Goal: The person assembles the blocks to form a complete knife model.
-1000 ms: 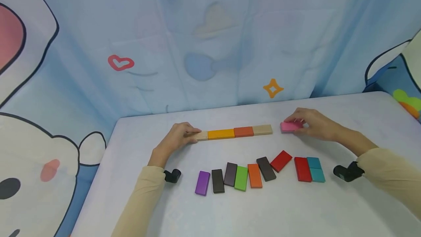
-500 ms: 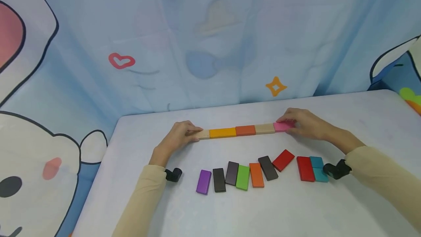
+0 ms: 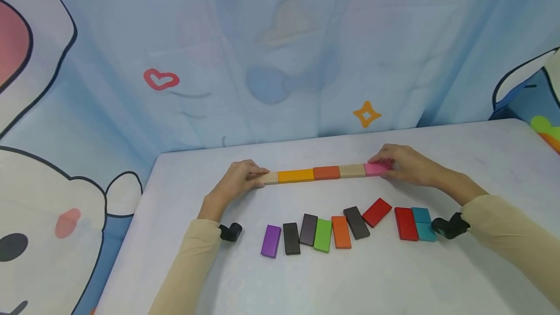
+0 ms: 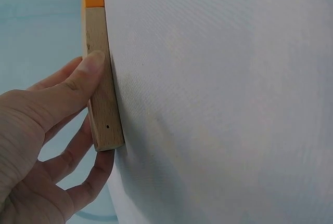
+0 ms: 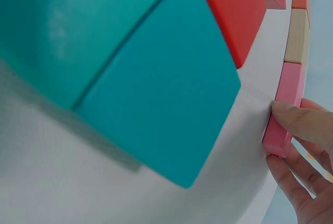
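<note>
A row of blocks lies end to end on the table. At its left end my left hand pinches a plain wooden block between thumb and fingers. After it come a yellow-orange block, an orange-red block and another plain wooden block. A pink block forms the right end, touching that wooden block. My right hand grips the pink block, thumb on the near side and a fingertip at its outer end.
Nearer the front lie loose blocks: purple, black, dark grey, green, orange, another dark one, red, another red and a teal pair. A blue curtain hangs behind the white table.
My right hand has moved left with the pink block, closing the gap to the wooden block at the row's end. The left hand keeps its hold on the left end.
</note>
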`<state>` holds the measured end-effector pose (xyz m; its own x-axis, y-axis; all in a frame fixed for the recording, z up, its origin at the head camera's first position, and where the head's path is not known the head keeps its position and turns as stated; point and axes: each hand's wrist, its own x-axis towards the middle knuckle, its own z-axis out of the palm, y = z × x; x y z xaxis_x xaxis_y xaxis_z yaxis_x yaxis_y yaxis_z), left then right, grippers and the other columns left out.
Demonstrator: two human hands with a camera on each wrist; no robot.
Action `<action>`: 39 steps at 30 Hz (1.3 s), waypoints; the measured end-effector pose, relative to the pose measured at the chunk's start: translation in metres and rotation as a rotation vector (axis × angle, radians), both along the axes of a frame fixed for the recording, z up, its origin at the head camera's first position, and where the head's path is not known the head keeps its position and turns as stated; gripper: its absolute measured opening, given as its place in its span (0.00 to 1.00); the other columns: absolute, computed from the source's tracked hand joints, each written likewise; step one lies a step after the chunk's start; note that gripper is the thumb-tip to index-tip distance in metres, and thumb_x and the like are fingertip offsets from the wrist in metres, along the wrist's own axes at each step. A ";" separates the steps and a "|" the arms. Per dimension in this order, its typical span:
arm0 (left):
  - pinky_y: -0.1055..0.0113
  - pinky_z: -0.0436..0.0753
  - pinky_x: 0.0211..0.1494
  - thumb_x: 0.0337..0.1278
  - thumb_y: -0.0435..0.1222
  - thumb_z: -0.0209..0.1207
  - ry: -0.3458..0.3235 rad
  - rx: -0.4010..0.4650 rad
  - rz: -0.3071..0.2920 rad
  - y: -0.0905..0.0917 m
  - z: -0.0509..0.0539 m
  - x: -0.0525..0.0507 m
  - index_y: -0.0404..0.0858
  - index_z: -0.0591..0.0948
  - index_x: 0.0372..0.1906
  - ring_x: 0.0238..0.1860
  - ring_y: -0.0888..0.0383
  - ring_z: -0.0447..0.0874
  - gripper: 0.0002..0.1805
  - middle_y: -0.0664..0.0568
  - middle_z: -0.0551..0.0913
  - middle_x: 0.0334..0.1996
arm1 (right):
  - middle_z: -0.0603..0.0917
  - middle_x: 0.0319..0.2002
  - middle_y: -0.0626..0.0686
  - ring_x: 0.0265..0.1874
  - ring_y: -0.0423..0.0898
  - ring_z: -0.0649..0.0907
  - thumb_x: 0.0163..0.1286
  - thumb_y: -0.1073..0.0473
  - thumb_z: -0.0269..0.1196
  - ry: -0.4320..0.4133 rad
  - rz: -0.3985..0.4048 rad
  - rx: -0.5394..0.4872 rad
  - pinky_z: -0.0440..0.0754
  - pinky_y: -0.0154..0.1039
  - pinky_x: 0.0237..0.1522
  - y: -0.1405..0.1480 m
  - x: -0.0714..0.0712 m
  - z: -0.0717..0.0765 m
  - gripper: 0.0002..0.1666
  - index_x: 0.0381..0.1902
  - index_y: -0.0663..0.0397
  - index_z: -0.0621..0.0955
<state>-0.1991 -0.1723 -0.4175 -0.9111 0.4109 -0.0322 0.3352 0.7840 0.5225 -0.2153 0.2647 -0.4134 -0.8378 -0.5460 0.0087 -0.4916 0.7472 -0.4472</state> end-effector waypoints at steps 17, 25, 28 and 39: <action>0.59 0.81 0.56 0.62 0.35 0.72 -0.014 0.008 0.004 -0.003 -0.002 0.001 0.41 0.88 0.60 0.47 0.53 0.80 0.21 0.51 0.86 0.45 | 0.79 0.57 0.56 0.58 0.57 0.76 0.58 0.63 0.80 0.000 0.094 -0.022 0.87 0.55 0.52 -0.030 0.042 0.018 0.29 0.58 0.50 0.85; 0.58 0.81 0.56 0.62 0.34 0.72 -0.009 0.022 -0.007 -0.006 -0.003 0.000 0.40 0.88 0.60 0.47 0.53 0.80 0.21 0.51 0.86 0.45 | 0.79 0.51 0.46 0.52 0.49 0.78 0.58 0.65 0.80 -0.131 0.247 -0.010 0.88 0.37 0.46 -0.025 0.073 0.012 0.22 0.50 0.44 0.88; 0.58 0.81 0.56 0.63 0.34 0.72 -0.026 0.028 -0.004 -0.006 -0.005 -0.001 0.40 0.88 0.60 0.48 0.53 0.80 0.21 0.51 0.85 0.46 | 0.80 0.49 0.44 0.50 0.48 0.79 0.57 0.65 0.80 -0.104 0.244 -0.003 0.88 0.38 0.46 -0.022 0.077 0.005 0.22 0.49 0.44 0.89; 0.59 0.81 0.54 0.62 0.35 0.72 -0.032 0.023 -0.001 -0.006 -0.008 -0.003 0.41 0.88 0.60 0.46 0.54 0.79 0.21 0.52 0.85 0.46 | 0.81 0.44 0.41 0.45 0.43 0.82 0.56 0.60 0.82 -0.060 0.233 0.027 0.89 0.40 0.46 -0.019 0.077 -0.001 0.23 0.49 0.48 0.89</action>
<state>-0.2021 -0.1782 -0.4252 -0.9093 0.4128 -0.0518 0.3189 0.7715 0.5505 -0.1387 0.2456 -0.4144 -0.6881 -0.7236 -0.0544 -0.6252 0.6291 -0.4619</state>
